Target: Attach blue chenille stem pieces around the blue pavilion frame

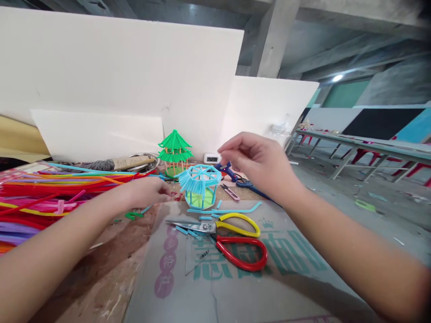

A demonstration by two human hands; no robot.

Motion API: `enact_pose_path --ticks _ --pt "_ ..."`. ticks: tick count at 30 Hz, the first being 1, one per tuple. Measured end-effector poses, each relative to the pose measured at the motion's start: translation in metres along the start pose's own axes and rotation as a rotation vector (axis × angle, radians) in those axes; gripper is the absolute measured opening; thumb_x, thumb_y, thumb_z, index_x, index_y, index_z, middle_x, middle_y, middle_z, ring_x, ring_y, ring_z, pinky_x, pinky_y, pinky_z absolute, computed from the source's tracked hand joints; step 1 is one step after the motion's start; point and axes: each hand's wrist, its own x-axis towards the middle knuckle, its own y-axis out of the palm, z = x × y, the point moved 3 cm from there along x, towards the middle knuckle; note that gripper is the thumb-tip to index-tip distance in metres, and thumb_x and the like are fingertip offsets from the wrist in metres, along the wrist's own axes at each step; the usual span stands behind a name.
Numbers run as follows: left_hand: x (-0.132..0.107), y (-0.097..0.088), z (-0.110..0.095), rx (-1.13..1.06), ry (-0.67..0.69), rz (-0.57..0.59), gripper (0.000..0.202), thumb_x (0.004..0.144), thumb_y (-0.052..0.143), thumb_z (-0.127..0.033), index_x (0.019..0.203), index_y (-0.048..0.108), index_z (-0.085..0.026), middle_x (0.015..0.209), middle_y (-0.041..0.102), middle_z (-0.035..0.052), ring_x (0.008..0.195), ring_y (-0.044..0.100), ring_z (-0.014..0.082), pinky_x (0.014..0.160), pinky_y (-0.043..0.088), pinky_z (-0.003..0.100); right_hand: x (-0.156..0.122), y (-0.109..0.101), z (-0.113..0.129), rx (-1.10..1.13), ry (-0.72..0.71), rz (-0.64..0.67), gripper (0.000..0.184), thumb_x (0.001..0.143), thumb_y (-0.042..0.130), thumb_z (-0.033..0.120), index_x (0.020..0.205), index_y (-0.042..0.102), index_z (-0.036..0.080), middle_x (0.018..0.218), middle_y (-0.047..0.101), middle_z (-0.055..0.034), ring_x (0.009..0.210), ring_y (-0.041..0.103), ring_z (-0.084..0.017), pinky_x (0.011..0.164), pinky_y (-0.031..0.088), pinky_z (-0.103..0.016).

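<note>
My left hand [150, 192] hangs just left of a small light-blue pavilion model [201, 185], its fingers loosely bent and slightly apart, with nothing visible in them. Raised at the right of the model, my right hand [254, 157] has thumb and fingertips pinched together; whatever they hold is too small to make out. The model has blue posts, a green base and a spoked top ring, with fringe along its left side. In front of it lie scissors [218, 231] with one yellow and one red handle, among short blue pipe-cleaner pieces [192, 233].
Bundles of coloured pipe cleaners [40, 193] cover the left side. Behind stand a green tiered pavilion [175, 154], a small digital clock [212, 158] and a blue glue gun [226, 170]. Pink-handled snips [230, 193] lie by the grey printed board [175, 296]. White panels [117, 76] rise behind.
</note>
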Motion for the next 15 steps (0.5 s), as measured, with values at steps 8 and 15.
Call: enact_pose_path --ticks 8,15 --pt "0.004 -0.044 -0.064 0.125 0.099 -0.062 0.03 0.085 0.053 -0.045 0.089 0.074 -0.024 0.084 0.071 0.0007 0.078 0.062 0.021 0.067 0.044 0.028 -0.008 0.024 -0.036 -0.21 -0.095 0.087 0.018 0.094 0.049 0.025 0.084 0.062 0.018 0.077 0.063 -0.0026 0.069 0.053 -0.014 0.063 0.038 -0.026" --pt "0.037 -0.021 -0.096 0.139 0.289 0.034 0.03 0.086 0.054 -0.042 0.092 0.074 -0.021 0.106 0.068 0.0049 0.101 0.062 0.0224 0.089 0.047 0.034 -0.048 0.05 -0.069 -0.115 -0.234 -0.15 0.012 0.095 0.047 0.022 0.092 0.058 0.019 0.086 0.059 -0.0055 0.081 0.054 -0.018 0.073 0.042 -0.03"
